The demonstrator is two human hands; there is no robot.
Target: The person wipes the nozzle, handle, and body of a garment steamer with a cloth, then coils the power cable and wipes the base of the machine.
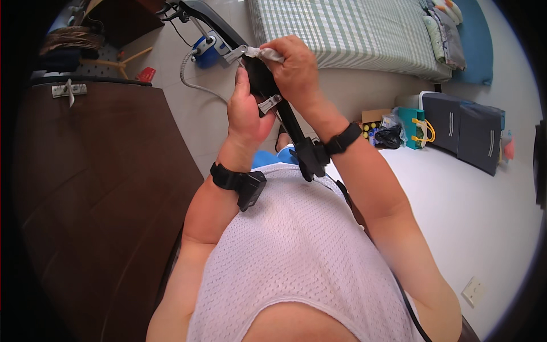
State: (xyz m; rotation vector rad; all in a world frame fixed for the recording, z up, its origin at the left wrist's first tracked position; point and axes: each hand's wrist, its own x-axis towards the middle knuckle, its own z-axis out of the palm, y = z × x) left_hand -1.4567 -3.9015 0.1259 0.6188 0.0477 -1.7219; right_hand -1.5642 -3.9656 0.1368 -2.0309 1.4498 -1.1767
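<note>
A long black frame (261, 77) with silver metal fittings slants in front of me; its exact kind is unclear. My left hand (246, 108) is closed around its near side, thumb along the edge, fingers mostly hidden behind it. Pinched in my right hand (296, 67) is a crumpled white cloth (272, 55), pressed against the silver bracket (244, 51) on the frame. Below the left thumb a silver lever (269, 104) sits on the frame. Beyond it, a blue rounded part (207, 52) with a grey braided hose (185, 71) is attached near the frame's far end.
A dark brown door (108, 188) stands close on my left. Ahead right is a bed with a checked cover (353, 31). Along the right wall are a box of small items (373, 122), a teal bag (411, 126) and a dark grey storage case (461, 128). Pale tiles (188, 114) cover the floor.
</note>
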